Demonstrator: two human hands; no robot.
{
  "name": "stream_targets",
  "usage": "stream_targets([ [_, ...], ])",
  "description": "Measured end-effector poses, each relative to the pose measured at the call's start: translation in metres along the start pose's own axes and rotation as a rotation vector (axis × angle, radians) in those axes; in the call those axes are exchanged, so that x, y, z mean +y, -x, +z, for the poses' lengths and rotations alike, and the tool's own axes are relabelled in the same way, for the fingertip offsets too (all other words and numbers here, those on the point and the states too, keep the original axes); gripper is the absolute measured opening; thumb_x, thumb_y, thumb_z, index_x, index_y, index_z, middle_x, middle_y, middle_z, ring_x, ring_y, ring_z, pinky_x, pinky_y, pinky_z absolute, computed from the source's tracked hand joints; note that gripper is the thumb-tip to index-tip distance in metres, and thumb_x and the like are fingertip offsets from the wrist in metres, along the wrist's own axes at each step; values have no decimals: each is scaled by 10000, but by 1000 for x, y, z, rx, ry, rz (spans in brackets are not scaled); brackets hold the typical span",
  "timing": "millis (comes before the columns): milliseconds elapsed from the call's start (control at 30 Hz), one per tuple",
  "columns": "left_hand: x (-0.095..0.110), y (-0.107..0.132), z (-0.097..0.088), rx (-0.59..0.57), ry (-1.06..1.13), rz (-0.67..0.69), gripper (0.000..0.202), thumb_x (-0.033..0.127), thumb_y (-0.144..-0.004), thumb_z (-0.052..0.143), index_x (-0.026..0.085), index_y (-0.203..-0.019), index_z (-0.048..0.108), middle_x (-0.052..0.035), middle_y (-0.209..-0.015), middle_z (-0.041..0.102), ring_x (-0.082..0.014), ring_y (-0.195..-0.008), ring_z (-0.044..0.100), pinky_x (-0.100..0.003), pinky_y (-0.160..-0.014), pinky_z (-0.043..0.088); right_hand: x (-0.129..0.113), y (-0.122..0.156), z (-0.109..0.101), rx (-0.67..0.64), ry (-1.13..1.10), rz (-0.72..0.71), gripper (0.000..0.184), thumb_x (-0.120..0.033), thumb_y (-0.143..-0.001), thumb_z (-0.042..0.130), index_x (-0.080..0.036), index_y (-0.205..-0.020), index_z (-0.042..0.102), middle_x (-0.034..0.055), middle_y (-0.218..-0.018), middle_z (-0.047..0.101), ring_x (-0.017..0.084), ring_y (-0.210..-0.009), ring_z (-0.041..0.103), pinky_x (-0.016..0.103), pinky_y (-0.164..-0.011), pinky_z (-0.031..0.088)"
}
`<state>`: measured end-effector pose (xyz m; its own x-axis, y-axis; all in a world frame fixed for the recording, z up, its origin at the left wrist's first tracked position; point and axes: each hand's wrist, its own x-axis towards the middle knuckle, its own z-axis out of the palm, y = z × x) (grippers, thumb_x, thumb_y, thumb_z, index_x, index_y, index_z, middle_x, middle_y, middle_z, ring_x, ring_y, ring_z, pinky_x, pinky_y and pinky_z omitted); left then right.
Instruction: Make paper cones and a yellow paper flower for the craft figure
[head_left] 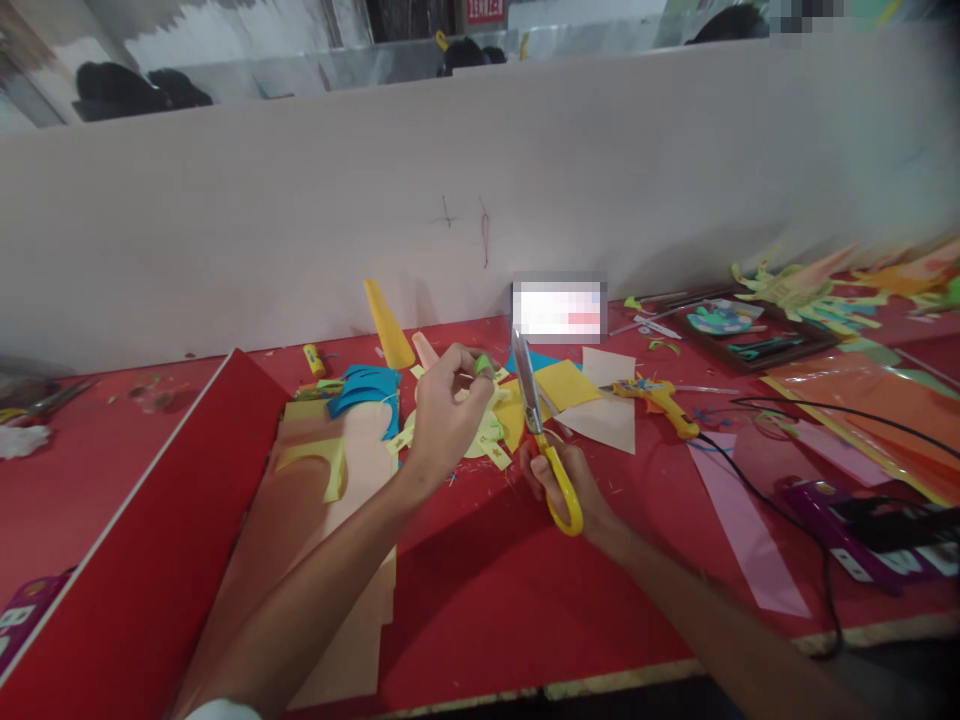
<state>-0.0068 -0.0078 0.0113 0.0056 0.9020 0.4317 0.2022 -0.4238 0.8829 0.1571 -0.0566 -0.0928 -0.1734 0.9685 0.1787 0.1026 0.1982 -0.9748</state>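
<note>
Between the fingertips of my left hand (450, 405) is a small green piece (483, 365), perhaps paper; its shape is partly hidden by the fingers. My right hand (566, 475) grips a pair of scissors (529, 395) by the yellow and orange handles, blades pointing up and away. Below my left hand, partly covered by it, lies a pale yellow paper craft (491, 445) with strips sticking out. Curved blue paper pieces (367, 390) are to its left. Yellow paper (568, 384) and a cream paper sheet (609, 420) lie beyond the scissors.
A yellow glue gun (664, 400) trails a black cord across the right side. A yellow paper cone (388, 325) stands near the white partition (300, 220). At left, a red divider (150, 530) borders stacked tan sheets (341, 640). Far right hold a tray (817, 345) and orange sheets (877, 400).
</note>
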Motion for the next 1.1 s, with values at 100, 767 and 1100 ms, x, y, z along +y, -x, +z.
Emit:
stream_targets([
  [100,4,-9,-12,55,84,102,228,169,-866,605,217,-729,429,-17,-878,685,-119,-743,602,-282,-689,506,-5,1,-1,-25,58,6,649,-871,-888,453,-236,-777,531,-34,-560,471,131,-482,408,279,-467,312],
  [767,46,4,-28,-26,17,306,281,442,-938,744,251,-1117,642,28,-778,621,-108,-665,645,-241,-620,547,-39,23,96,-404,1012,-346,270,-320,-915,698,-118,-1092,672,176,-1084,720,302,-1002,668,397,-888,535],
  [1100,-46,14,-12,-15,49,-36,261,336,-889,726,193,-1105,692,-20,-899,716,-128,-785,708,-244,-729,562,-20,-24,30,-115,641,-248,234,-234,-1034,497,-204,-876,666,59,-835,734,199,-775,664,298,-705,438],
])
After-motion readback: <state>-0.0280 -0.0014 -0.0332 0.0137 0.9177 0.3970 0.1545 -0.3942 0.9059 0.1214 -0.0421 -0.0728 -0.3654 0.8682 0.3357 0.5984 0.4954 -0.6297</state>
